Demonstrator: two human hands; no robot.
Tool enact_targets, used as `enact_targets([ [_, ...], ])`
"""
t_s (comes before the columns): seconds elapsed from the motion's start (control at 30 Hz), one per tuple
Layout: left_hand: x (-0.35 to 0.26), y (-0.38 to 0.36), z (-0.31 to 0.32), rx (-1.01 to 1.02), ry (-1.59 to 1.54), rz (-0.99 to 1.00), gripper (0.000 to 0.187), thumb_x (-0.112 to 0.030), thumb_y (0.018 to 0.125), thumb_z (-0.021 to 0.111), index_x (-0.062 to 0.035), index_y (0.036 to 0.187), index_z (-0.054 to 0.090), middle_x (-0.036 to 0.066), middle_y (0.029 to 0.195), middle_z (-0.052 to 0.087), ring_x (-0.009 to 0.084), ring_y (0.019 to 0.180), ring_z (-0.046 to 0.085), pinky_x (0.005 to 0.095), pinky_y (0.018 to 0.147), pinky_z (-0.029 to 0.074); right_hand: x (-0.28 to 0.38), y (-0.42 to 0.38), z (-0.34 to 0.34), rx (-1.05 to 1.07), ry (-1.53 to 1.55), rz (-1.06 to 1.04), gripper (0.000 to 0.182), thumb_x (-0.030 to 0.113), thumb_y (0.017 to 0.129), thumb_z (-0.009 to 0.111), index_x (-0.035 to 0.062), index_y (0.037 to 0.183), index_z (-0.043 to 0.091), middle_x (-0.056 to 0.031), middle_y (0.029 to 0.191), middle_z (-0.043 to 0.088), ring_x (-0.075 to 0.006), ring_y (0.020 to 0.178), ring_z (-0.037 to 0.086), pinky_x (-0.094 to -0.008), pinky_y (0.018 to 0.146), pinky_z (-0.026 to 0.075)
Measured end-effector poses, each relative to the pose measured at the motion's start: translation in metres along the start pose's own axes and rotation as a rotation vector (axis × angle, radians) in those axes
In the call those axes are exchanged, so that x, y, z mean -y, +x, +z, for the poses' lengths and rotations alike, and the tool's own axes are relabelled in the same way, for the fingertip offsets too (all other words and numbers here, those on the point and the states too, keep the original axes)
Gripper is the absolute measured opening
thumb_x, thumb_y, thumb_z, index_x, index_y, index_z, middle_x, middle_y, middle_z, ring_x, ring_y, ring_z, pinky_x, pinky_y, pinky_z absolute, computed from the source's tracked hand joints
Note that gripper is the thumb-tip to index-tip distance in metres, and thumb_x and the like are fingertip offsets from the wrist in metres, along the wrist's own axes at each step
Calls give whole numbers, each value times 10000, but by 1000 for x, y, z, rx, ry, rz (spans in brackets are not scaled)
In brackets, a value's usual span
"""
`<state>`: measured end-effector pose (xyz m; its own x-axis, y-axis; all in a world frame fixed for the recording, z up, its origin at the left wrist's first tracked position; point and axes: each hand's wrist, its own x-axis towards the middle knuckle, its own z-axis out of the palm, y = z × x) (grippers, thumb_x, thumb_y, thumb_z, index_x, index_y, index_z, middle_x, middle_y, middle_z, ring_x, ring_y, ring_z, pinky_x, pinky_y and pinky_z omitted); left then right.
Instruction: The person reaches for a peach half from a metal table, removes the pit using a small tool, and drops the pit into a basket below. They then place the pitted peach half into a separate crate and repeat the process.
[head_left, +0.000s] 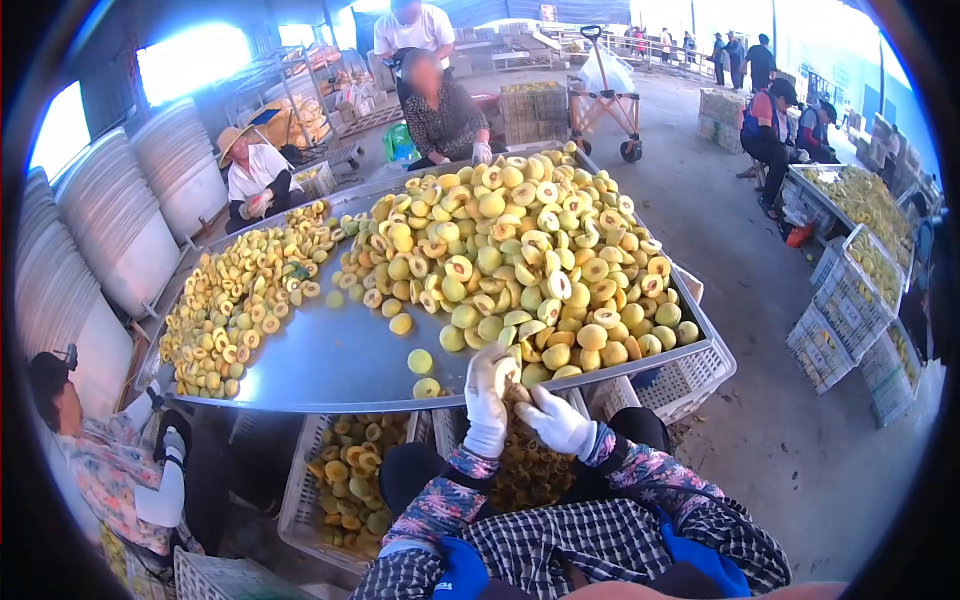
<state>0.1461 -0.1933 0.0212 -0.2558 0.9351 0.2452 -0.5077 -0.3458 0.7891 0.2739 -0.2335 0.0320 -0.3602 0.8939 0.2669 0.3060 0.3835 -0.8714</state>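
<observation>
My left hand [486, 402], in a white glove with a soiled finger part, is closed around a halved yellow peach [506, 374] at the near edge of the metal table. My right hand [556, 420], gloved too, is beside it with the fingers pinched together close to the cut fruit. Whatever lies between those fingers is too small to make out. Just beyond both hands rises a big heap of halved peaches [500, 235], many with the cut face showing. A second pile of halves [250, 290] lies on the left of the table.
Below the table edge stands a white crate [300, 490] of peach halves; darker pieces [530, 465] lie between my knees. Co-workers sit at the left and far sides. A folding cart [605, 100] stands beyond the table, and stacked crates [850, 300] are at right.
</observation>
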Motion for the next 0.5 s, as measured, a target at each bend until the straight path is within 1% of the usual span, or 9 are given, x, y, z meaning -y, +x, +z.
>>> enact_targets([
  [0.1, -2, 1, -1, 12, -14, -136, 254, -246, 936, 624, 2, 984, 651, 52, 909, 677, 131, 794, 633, 245, 697, 502, -4, -2, 1, 0, 73, 29, 295, 250, 951, 533, -8, 1072, 459, -235, 846, 594, -393, 795, 609, -421, 709, 479],
  [0.13, -3, 2, -2, 11, -11, -140, 254, -246, 936, 624, 2, 984, 651, 52, 909, 677, 131, 794, 633, 245, 697, 502, -3, -3, -9, 112, -69, 48, 329, 242, 951, 524, -16, 1138, 445, -256, 905, 610, -401, 860, 618, -426, 748, 488],
  [0.2, -17, 4, 1, 110, 132, -384, 248, -243, 929, 636, 4, 926, 668, 66, 873, 685, 135, 758, 636, 249, 684, 502, 7, -6, -19, 239, -168, 118, 385, 236, 947, 527, -20, 1214, 420, -287, 989, 619, -421, 949, 619, -446, 791, 490],
  [0.23, -17, 6, -3, 176, 140, -408, 248, -241, 921, 650, 7, 930, 668, 86, 888, 691, 158, 764, 654, 265, 688, 523, -13, -9, -11, 157, -51, 37, 348, 255, 959, 528, 13, 1193, 445, -201, 901, 639, -339, 828, 650, -394, 717, 505],
  [0.3, -17, 6, -6, 230, 33, -488, 272, -265, 921, 647, 6, 929, 667, 105, 887, 692, 192, 755, 669, 306, 685, 553, -2, -14, -13, 250, 491, 258, 312, 280, 974, 520, 60, 1189, 466, -79, 808, 605, -182, 666, 613, -289, 589, 476],
  [0.33, -18, 5, -7, 237, 5, -523, 289, -282, 915, 650, 7, 918, 658, 118, 878, 689, 218, 756, 677, 347, 671, 573, 3, -15, -14, 301, 653, 431, 287, 327, 989, 497, 97, 1160, 479, 10, 707, 529, -68, 512, 491, -202, 468, 387],
  [0.43, -18, 1, -3, 191, -74, -517, 283, -274, 920, 638, 9, 903, 644, 120, 868, 685, 226, 749, 674, 364, 654, 576, -3, -19, -9, 344, 898, 464, 291, 381, 988, 485, 101, 1068, 498, 8, 630, 513, -78, 421, 453, -216, 386, 339],
  [0.47, -9, 3, -4, 169, -5, -481, 351, -347, 934, 598, 4, 939, 606, 154, 864, 670, 279, 702, 665, 393, 621, 571, 3, -18, -7, 303, 846, 473, 368, 465, 982, 465, 101, 958, 512, 12, 564, 483, -83, 380, 426, -223, 356, 319],
  [0.5, 3, 7, -10, 136, 37, -426, 361, -358, 952, 561, -1, 963, 608, 130, 854, 669, 247, 696, 656, 357, 619, 555, 8, -18, -7, 260, 837, 502, 434, 526, 967, 459, 103, 887, 517, 7, 551, 485, -88, 391, 443, -223, 361, 317],
])
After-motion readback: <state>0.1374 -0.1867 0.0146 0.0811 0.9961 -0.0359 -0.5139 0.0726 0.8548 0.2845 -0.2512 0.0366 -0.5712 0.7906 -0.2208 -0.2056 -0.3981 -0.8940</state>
